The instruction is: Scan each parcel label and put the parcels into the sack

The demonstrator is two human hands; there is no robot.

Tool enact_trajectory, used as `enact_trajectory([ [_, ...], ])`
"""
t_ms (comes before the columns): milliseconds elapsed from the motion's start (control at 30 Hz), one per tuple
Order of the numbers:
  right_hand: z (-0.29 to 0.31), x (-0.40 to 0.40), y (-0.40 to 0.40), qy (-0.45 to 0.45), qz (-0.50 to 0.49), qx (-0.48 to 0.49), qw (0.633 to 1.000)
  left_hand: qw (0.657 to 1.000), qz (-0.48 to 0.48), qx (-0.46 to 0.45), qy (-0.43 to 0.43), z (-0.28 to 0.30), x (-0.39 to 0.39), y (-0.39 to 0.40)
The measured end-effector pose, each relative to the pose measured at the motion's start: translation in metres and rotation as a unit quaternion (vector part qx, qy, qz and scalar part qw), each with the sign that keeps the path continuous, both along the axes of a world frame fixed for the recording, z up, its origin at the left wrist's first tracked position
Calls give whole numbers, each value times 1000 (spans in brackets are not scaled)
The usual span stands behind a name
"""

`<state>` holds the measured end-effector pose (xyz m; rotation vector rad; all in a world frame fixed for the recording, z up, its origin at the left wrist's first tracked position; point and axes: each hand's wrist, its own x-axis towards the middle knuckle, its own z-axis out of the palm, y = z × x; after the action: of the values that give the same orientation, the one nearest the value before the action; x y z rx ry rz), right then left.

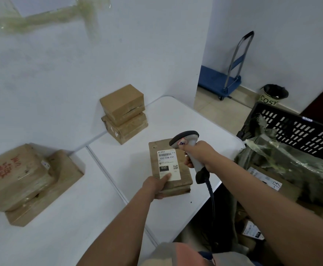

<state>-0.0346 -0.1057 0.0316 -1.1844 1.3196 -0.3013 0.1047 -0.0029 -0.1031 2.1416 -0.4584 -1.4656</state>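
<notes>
The flat brown cardboard parcel [169, 166] is lying on the white folding table [118, 169], near its right edge, with its white printed shipping label [169, 164] facing up. The label is showing a barcode, the code 032-038-E01, a black block marked 032 and a small QR square.

The left hand [156, 186] is gripping the near left corner of the parcel: the thumb is lying flat on the lower part of the label, and the fingers are curling under the near edge.

The right hand [199, 153] is wrapping closed around the handle of the grey handheld barcode scanner [187, 143]. The scanner head is sitting over the far right corner of the parcel, and its dark cable [210, 191] is hanging down past the table edge.

The grey-green woven plastic sack [283, 160] is lying open to the right of the table, in front of a black slotted plastic crate [298, 129]; labelled parcels are showing inside it.

Two stacked brown cartons [124, 114] are standing at the wall side of the table. A second stack of two larger cartons [22, 181] is sitting at the left.
</notes>
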Motion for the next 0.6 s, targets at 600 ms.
enact_trajectory([
  [600, -5, 12, 3, -3, 0, 4, 1000, 1000, -3, -5, 4, 0, 1, 1],
])
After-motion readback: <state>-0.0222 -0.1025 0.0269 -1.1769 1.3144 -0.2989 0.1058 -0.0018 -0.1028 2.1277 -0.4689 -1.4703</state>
